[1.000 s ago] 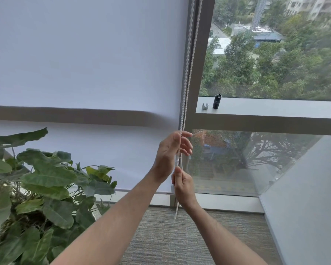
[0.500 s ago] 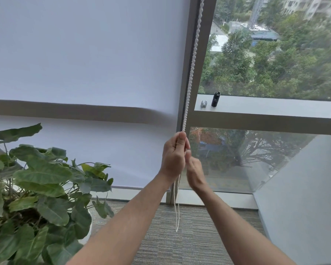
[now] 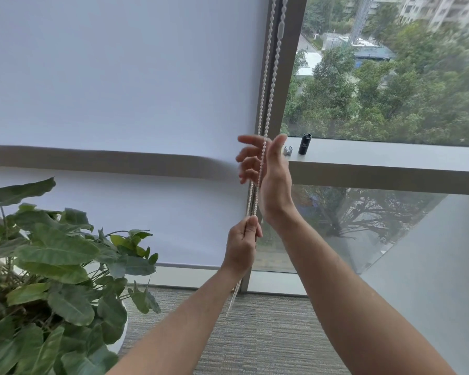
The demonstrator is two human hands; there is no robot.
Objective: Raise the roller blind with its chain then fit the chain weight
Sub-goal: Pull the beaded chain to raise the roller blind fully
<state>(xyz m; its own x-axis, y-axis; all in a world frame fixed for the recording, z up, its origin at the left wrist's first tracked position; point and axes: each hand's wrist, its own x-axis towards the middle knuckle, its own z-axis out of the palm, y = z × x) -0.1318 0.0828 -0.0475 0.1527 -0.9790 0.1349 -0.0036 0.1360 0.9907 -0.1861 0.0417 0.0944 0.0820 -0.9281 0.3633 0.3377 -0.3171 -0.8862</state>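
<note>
The white roller blind (image 3: 125, 77) covers the left window, its bottom bar low near the sill. A white bead chain (image 3: 267, 77) hangs along the grey window post, with a white connector (image 3: 281, 28) high on one strand. My left hand (image 3: 243, 243) is shut on the chain low down. Higher up, my right hand (image 3: 266, 169) has its fingers spread around the chain without closing on it. On the window ledge (image 3: 377, 155) stand a small black cylinder (image 3: 305, 144) and a small silver clip (image 3: 288, 150).
A large potted plant (image 3: 46, 266) with broad green leaves fills the lower left. Grey carpet (image 3: 260, 334) lies below. A frosted panel (image 3: 431, 266) stands at the lower right. Trees and buildings show through the right window.
My left hand has pulled the chain downward. My right hand has let go, risen above the left and spread its fingers around the chain. The connector has come into view up high.
</note>
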